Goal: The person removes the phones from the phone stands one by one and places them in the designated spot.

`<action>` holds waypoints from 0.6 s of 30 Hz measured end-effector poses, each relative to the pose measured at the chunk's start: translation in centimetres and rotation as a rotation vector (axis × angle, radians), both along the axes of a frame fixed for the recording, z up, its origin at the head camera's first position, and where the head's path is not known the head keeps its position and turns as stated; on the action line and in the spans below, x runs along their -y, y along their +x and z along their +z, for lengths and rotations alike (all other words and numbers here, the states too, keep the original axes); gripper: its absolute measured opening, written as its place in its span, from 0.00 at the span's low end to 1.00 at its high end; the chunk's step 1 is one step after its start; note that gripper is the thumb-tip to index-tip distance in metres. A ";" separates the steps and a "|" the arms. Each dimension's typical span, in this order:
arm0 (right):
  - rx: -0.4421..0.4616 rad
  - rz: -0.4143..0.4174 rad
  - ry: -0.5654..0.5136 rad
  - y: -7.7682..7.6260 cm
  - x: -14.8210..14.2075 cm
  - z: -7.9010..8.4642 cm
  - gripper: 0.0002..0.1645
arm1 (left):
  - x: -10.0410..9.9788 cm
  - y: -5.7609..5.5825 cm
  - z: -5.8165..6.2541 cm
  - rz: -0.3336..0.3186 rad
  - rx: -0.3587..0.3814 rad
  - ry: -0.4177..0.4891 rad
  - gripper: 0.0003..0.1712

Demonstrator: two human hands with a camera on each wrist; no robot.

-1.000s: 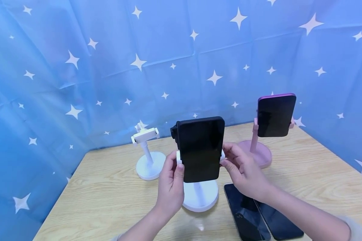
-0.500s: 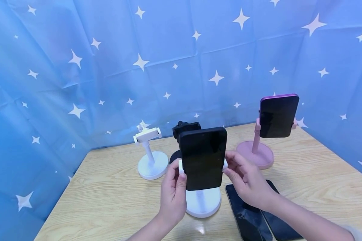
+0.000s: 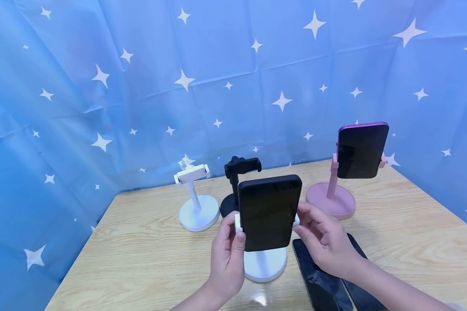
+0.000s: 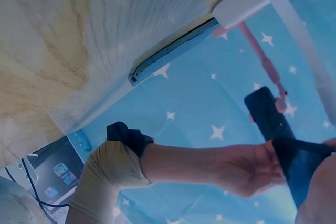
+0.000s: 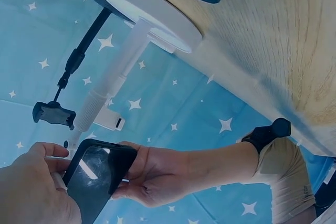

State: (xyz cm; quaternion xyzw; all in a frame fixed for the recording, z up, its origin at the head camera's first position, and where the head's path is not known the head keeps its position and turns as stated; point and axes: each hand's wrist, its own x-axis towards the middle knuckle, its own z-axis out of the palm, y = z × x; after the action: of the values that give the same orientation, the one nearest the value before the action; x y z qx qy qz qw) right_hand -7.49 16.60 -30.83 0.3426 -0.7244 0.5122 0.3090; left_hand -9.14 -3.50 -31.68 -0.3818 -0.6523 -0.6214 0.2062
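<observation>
A black phone sits in the clamp of a white phone stand, screen facing me. My left hand grips the clamp's left side, thumb at the front near the phone's edge. On the opposite side my right hand pinches the clamp's right jaw between thumb and fingers. From the right wrist view, the stand's white pole rises from its round base to behind the phone. The left wrist view shows the phone's dark edge between both hands.
Behind stand an unloaded white phone stand and a black phone stand. At right, a pink phone stand bears a purple-edged phone. Two dark phones lie flat under my right forearm, one of them nearer the white base.
The held phone has tilted and come lower in the head view, uncovering the black stand's head behind it. Both hands have moved down with it, keeping their hold. The head view has shifted slightly.
</observation>
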 end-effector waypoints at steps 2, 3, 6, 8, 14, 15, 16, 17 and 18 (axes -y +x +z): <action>0.004 -0.006 -0.002 0.1 0.0 0.0 0.23 | 0.1 0.0 0.0 0.001 0.014 -0.008 0.16; 0.007 -0.007 -0.002 0.1 0.0 -0.1 0.23 | 0.1 0.0 0.0 0.005 0.011 -0.016 0.16; 0.013 -0.021 0.006 0.2 -0.1 -0.1 0.24 | 0.4 -0.1 0.0 0.006 0.004 -0.042 0.16; 0.011 -0.038 0.021 0.2 -0.1 -0.1 0.23 | 0.6 -0.2 -0.1 0.001 -0.017 -0.053 0.16; -0.039 -0.107 0.127 0.4 -0.5 0.6 0.20 | 1.5 -1.3 0.0 -0.012 -0.146 -0.033 0.14; -0.047 -0.104 0.145 0.4 -0.6 1.0 0.20 | 1.6 -1.5 0.1 -0.009 -0.165 -0.031 0.12; -0.067 -0.109 0.163 0.4 -0.7 1.4 0.20 | 1.7 -1.7 0.1 -0.007 -0.182 -0.028 0.11; -0.080 -0.109 0.172 0.4 -0.7 1.9 0.20 | 1.8 -1.9 0.2 -0.001 -0.194 -0.027 0.10; -0.085 -0.111 0.181 0.4 -0.7 2.4 0.21 | 1.9 -2.2 0.3 0.001 -0.199 -0.024 0.10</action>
State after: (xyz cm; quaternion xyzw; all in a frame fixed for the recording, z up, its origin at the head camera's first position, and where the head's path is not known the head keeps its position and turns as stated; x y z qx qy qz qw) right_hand -7.08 17.34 -28.39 0.3498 -0.7717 0.4118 0.3354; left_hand -11.32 -5.43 -31.38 -0.4438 -0.6362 -0.5724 0.2656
